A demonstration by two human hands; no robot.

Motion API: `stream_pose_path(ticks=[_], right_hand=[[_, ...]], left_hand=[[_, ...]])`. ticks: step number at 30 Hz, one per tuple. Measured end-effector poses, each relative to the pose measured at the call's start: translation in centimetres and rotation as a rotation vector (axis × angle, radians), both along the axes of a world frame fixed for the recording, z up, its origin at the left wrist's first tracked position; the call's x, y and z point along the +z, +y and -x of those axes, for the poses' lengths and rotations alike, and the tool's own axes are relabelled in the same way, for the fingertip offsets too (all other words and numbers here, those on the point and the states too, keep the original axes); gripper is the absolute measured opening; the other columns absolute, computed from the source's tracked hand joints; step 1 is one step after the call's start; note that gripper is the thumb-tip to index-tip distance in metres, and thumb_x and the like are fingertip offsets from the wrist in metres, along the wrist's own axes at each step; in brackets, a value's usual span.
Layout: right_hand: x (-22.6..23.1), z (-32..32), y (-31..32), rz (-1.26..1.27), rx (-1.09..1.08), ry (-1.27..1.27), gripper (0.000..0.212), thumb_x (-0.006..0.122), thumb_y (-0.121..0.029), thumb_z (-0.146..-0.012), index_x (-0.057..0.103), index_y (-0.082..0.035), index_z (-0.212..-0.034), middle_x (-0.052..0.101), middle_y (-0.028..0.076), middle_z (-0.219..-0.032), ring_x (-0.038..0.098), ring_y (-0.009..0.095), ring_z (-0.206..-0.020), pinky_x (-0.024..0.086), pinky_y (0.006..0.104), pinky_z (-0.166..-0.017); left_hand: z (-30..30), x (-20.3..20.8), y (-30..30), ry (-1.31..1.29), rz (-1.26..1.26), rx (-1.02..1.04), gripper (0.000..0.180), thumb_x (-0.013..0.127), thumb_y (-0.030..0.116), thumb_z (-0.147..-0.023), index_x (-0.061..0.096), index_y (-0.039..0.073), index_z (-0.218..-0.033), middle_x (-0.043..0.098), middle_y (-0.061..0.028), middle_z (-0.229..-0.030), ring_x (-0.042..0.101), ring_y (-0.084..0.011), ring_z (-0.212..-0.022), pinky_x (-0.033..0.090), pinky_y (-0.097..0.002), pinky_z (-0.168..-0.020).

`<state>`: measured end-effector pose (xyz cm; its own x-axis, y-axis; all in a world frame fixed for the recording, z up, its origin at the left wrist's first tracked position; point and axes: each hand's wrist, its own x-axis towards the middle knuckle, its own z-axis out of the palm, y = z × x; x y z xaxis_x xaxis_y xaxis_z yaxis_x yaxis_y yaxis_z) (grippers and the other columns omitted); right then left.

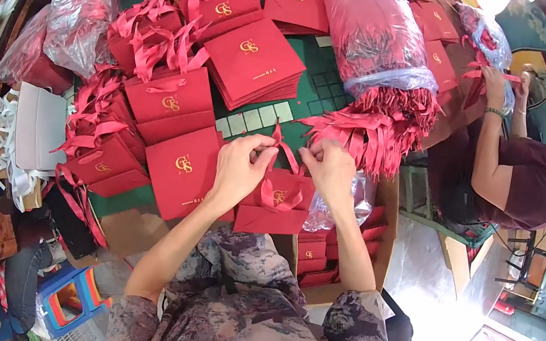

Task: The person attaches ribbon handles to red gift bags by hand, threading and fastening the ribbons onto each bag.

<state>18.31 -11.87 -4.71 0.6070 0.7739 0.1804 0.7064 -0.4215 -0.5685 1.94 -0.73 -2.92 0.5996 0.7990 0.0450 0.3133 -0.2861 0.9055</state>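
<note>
A small red paper gift bag [272,213] with gold print hangs in front of me at the table's near edge. My left hand [244,162] pinches one part of its red ribbon handle [284,145] between thumb and fingers. My right hand [332,169] is closed in a pinch on the ribbon's other side, and the ribbon spans the space between them. Another loop of ribbon droops over the bag's front. Just left of my left hand lies a flat red bag [182,169]. A heap of loose red ribbons [364,138] spreads beyond my right hand.
Stacked red bags [253,60] and ribboned bags [155,37] cover the green table [313,52]. A plastic-wrapped ribbon bundle [373,36] stands at the back. Below right, an open carton [386,231] holds red bags. At the right, another person [526,171] handles red ribbon.
</note>
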Motion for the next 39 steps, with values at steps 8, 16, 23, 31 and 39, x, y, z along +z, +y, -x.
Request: stream_pose_path(ticks=[8,16,23,31,39], right_hand=[[1.8,2.4,-0.2,-0.232,0.085,0.585,0.013,0.069,-0.011,-0.092,0.065,0.0,-0.096,0.064,0.001,-0.079,0.058,0.008,-0.07,0.048,0.0259,-0.065],[1.1,3.2,0.2,-0.266,0.091,0.723,0.016,0.066,-0.01,-0.096,0.067,0.001,-0.107,0.067,-0.001,-0.086,0.058,0.004,-0.079,0.048,0.0215,-0.07],[0.4,2.4,0.4,-0.309,0.169,0.868,0.01,0.064,-0.008,-0.096,0.066,0.0,-0.102,0.065,-0.002,-0.087,0.057,0.002,-0.076,0.046,0.0201,-0.068],[2.1,0.5,0.2,-0.465,0.029,0.914,0.005,0.062,-0.013,-0.098,0.064,-0.009,-0.096,0.055,-0.01,-0.075,0.042,-0.002,-0.061,0.031,0.017,-0.051],[2.9,-2.3,3.6,-0.491,0.019,0.788,0.011,0.062,-0.014,-0.098,0.067,-0.004,-0.097,0.058,-0.009,-0.078,0.046,-0.001,-0.063,0.036,0.0178,-0.055]], left_hand=[[-0.4,-0.4,-0.1,-0.005,0.188,-0.044,0.017,0.072,0.012,-0.087,0.075,0.0,-0.099,0.073,-0.007,-0.076,0.064,-0.0087,-0.066,0.052,-0.0259,-0.061],[-0.5,0.1,-0.4,0.002,0.206,-0.099,0.018,0.072,0.01,-0.087,0.076,0.0,-0.101,0.076,-0.0098,-0.083,0.068,-0.0088,-0.072,0.053,-0.0258,-0.066],[-0.3,-0.3,0.3,-0.051,0.262,-0.143,0.018,0.073,0.011,-0.087,0.077,0.002,-0.103,0.076,-0.0102,-0.083,0.068,-0.0094,-0.076,0.054,-0.0254,-0.07],[3.3,1.8,-2.8,0.031,-0.05,-0.101,0.075,0.087,0.025,-0.075,0.046,0.0,-0.133,0.06,-0.0205,-0.128,0.063,-0.0316,-0.114,0.052,-0.0369,-0.092],[5.6,-0.2,-6.1,0.055,0.219,-0.206,0.073,0.077,0.008,-0.081,0.036,-0.005,-0.14,0.066,-0.0245,-0.119,0.065,-0.0334,-0.114,0.051,-0.0405,-0.095]])
